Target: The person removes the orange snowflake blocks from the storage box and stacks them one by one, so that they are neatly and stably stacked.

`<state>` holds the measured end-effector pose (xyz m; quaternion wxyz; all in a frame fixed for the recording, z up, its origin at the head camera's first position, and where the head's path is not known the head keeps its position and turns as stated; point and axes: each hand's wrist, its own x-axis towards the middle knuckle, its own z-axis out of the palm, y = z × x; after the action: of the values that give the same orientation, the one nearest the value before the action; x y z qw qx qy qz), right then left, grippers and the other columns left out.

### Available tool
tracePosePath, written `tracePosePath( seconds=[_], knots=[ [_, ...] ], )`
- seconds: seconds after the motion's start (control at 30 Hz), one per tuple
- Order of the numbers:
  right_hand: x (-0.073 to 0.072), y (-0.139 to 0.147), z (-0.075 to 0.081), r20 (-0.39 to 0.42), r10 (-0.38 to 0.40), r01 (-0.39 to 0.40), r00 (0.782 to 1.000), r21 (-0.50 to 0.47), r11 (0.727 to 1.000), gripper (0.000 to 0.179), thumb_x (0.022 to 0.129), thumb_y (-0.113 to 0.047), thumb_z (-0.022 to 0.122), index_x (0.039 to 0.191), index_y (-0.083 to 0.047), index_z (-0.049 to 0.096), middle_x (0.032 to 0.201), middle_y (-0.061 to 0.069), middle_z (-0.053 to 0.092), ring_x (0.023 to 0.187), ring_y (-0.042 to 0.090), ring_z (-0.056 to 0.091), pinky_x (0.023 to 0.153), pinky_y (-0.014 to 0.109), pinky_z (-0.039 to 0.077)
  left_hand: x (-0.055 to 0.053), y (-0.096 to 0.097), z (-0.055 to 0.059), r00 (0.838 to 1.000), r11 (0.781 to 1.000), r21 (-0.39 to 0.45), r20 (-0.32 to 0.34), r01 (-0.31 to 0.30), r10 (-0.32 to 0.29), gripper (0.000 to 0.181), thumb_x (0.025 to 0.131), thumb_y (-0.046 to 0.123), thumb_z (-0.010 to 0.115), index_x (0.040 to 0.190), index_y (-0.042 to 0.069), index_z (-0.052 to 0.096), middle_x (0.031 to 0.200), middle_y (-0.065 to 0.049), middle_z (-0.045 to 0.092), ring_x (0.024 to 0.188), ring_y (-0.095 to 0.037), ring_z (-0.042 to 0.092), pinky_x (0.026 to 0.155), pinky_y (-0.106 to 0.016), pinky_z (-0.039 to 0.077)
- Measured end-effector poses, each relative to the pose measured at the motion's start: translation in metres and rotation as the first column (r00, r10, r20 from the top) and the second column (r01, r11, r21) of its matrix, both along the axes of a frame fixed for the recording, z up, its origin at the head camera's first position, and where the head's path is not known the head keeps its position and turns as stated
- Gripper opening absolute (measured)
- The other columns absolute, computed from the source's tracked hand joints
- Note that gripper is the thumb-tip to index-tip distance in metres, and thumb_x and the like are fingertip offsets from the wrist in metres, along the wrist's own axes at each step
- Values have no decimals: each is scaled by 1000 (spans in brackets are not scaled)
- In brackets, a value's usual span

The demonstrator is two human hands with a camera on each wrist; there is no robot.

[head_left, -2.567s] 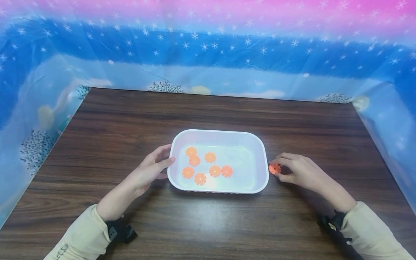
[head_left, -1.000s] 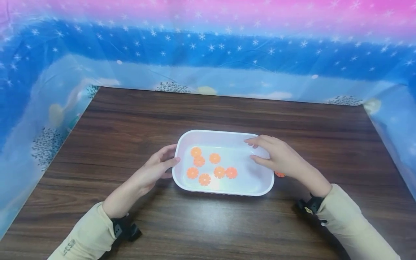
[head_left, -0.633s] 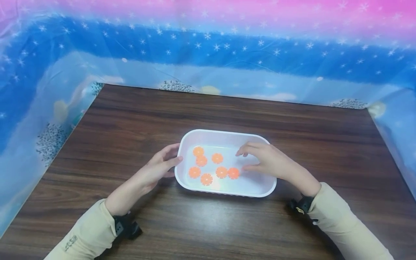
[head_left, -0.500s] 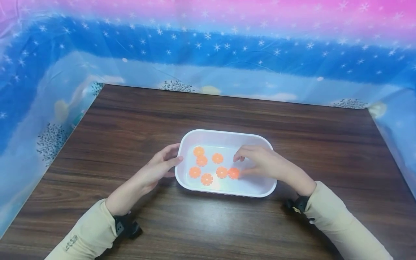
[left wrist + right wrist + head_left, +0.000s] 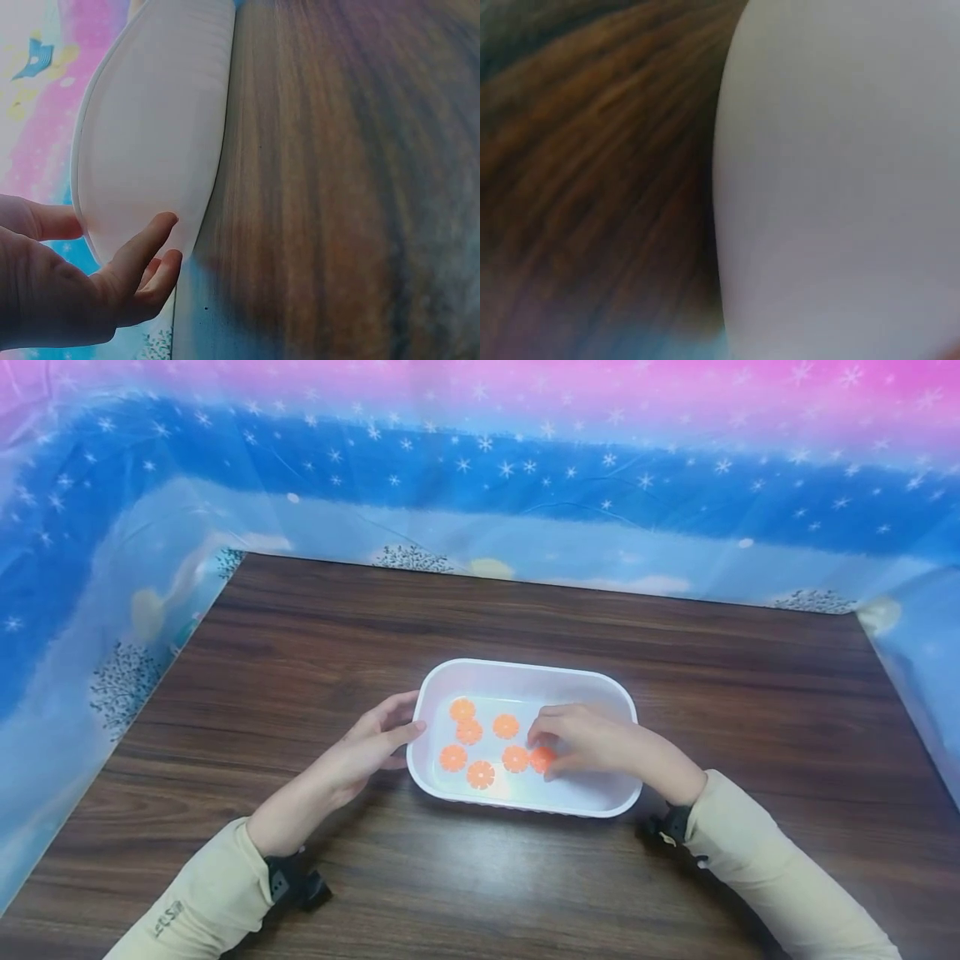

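Gripping white tub [image 5: 517,682] with left hand [image 5: 371,745]; touching orange disc [image 5: 540,759] with curled right hand [image 5: 588,740], can't tell if pinched; best edgewise.

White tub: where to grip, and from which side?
Probably the rim at a short end, coming from the person's left: thumb over the rim, fingers against the outer wall, as the left hand grips it. The tub sits upright, so rim and wall rise above the table.
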<state>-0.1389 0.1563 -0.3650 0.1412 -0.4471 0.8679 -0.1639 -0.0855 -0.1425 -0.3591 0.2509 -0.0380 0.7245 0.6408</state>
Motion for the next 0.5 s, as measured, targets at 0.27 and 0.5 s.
tracePosePath(
  seconds=[0.27,0.5],
  knots=[
    [-2,-1,-1,47,-63,62,997,33,998,30,69,-26,83,94,-16,69,87,-9,60,81,8,55,76,25,48,0,1,1,1000,1000,-3,1,-1,1,55,97,20,49,146,12,26,144,-17,32,125,-36,44,96,-48,43],
    [-3,0,-1,95,-27,23,995,46,999,29,73,-24,81,97,-16,66,89,-9,59,82,8,53,78,25,48,1,2,4,1000,1000,-6,10,-6,6,55,97,19,49,146,12,26,145,-17,31,126,-36,43,97,-47,43]
  ],
)
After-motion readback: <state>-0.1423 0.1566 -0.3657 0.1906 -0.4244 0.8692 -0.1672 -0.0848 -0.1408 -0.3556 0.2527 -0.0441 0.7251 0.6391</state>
